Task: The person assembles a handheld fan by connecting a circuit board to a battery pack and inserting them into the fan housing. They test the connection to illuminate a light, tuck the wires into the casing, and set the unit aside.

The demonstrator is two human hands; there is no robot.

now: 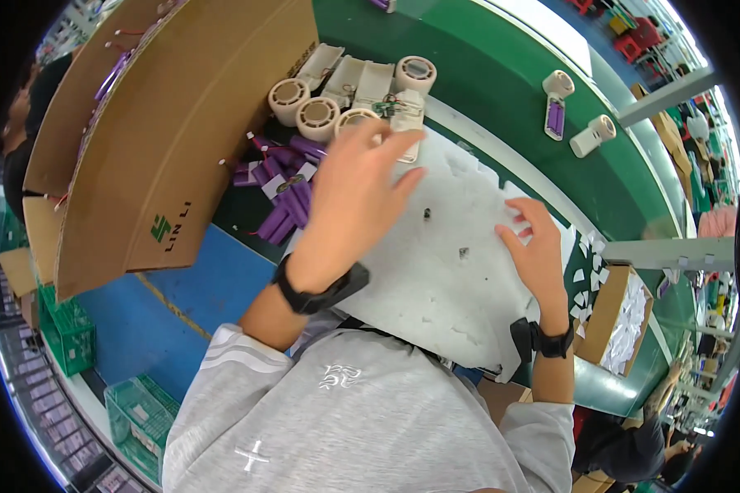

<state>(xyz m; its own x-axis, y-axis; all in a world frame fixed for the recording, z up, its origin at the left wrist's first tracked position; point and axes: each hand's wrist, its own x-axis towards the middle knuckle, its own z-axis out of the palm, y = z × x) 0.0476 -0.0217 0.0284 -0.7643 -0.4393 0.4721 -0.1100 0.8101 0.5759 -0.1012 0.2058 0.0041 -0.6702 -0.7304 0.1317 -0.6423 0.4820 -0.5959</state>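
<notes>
My left hand [355, 185] reaches over the far left part of a white foam sheet [403, 283], fingers apart. Its fingertips overlap the nearest of several cream round-ended plastic housings [317, 117]; whether they touch is hard to tell. Beside them lies an opened housing half with a small green circuit board [386, 107] and wires. Purple battery packs [281, 215] with red leads and white connectors are heaped left of my left hand. Over the sheet's right edge hovers my right hand [534, 242], fingers loosely bent and apart, with nothing seen in it.
A large cardboard box [181, 123] stands at the left. On the green bench [469, 74], two more device pieces [556, 107] lie far right. A smaller carton [608, 320] of white pieces sits at the right, with scattered white scraps [584, 275] near it. Green crates [140, 419] stand lower left.
</notes>
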